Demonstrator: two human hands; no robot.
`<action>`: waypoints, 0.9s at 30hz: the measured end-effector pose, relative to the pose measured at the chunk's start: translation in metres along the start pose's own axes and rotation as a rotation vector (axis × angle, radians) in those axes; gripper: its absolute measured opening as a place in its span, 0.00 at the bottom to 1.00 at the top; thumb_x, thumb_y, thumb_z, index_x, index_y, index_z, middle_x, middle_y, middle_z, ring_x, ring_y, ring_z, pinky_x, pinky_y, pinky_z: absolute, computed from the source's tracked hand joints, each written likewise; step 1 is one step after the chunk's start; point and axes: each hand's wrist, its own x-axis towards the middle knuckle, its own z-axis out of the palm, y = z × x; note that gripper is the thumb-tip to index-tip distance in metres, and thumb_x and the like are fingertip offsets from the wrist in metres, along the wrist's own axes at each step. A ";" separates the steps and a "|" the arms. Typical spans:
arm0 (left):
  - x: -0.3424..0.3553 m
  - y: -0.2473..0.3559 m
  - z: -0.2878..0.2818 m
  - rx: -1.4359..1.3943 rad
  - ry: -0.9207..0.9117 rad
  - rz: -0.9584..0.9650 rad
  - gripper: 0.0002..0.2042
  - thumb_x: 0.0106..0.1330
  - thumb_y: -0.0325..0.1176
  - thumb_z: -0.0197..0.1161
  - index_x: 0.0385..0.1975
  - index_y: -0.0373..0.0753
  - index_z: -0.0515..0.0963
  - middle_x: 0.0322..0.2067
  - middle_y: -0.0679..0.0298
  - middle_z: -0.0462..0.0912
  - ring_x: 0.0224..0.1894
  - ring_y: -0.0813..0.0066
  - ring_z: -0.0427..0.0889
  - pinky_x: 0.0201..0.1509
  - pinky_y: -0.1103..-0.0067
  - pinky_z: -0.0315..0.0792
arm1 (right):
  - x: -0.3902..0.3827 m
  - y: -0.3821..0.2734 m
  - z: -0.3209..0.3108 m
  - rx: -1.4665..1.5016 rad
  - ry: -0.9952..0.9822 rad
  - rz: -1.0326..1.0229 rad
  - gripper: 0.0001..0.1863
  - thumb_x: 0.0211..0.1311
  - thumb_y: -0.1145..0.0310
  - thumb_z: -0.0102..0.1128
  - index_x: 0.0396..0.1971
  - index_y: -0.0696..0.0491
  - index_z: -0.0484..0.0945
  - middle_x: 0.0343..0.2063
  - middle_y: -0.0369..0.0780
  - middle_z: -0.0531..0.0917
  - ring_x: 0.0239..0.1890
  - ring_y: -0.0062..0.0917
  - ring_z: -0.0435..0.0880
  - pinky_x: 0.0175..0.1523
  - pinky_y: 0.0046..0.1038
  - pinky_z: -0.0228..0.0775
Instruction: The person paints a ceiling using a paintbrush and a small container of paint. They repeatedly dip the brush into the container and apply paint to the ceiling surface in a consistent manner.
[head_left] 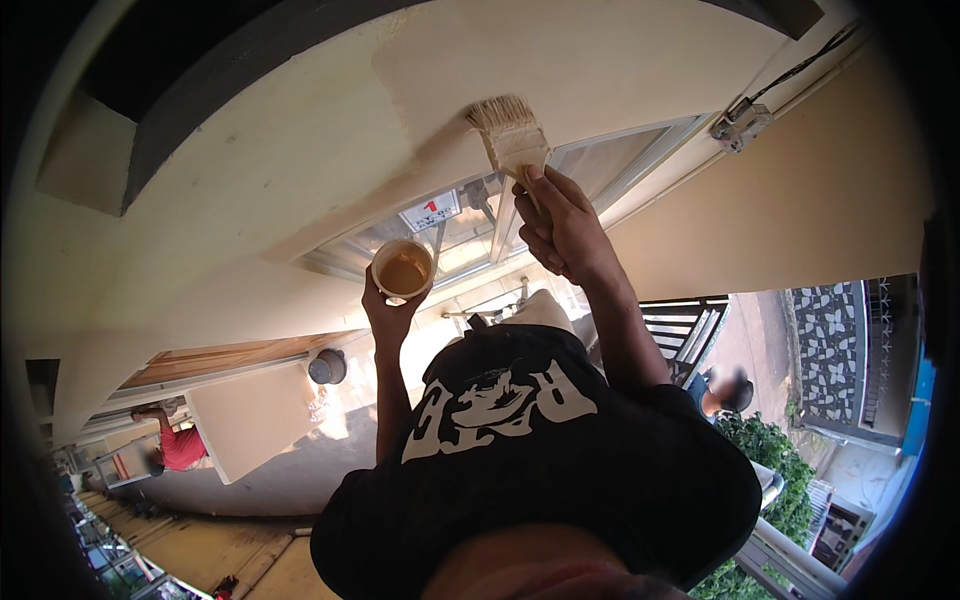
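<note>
My right hand (568,222) is closed round the handle of a wide, paint-smeared paintbrush (517,143). Its bristles, pointing up, are at the cream wall (300,150); whether they touch it I cannot tell. A slightly darker, wet-looking area of paint (450,75) spreads around and above the bristles. Lower and to the left, my left hand (392,312) grips a small pale cup (401,243) from below. Tan-brown paint (405,272) shows inside it. The cup is tilted toward me, apart from the brush.
Below the brush lies a framed glass window (610,165) with a white printed sheet (430,211). An electrical box (742,128) with cables is at upper right. A dark bucket (327,367) stands lower left. Other people are a person in red (183,448) and one at right (725,392).
</note>
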 end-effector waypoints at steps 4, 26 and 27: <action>0.004 0.003 -0.003 0.006 0.000 -0.013 0.39 0.49 0.32 0.87 0.62 0.36 0.73 0.53 0.55 0.85 0.56 0.62 0.85 0.61 0.67 0.78 | -0.010 -0.034 0.008 -0.166 -0.097 -0.294 0.18 0.85 0.53 0.45 0.48 0.54 0.73 0.21 0.27 0.66 0.16 0.09 0.57 0.19 0.18 0.48; 0.011 0.015 0.017 -0.062 -0.094 0.067 0.35 0.49 0.31 0.87 0.58 0.36 0.76 0.51 0.55 0.87 0.55 0.62 0.87 0.59 0.68 0.80 | 0.083 0.127 -0.060 -0.428 0.068 -0.317 0.18 0.87 0.53 0.41 0.43 0.53 0.71 0.15 0.27 0.62 0.13 0.10 0.57 0.17 0.20 0.50; 0.011 0.016 0.016 -0.049 -0.091 0.074 0.36 0.49 0.32 0.87 0.59 0.36 0.76 0.51 0.55 0.87 0.55 0.62 0.87 0.59 0.67 0.80 | 0.063 0.116 -0.047 -0.355 0.042 -0.265 0.18 0.87 0.54 0.41 0.44 0.53 0.71 0.16 0.27 0.62 0.12 0.10 0.57 0.17 0.19 0.50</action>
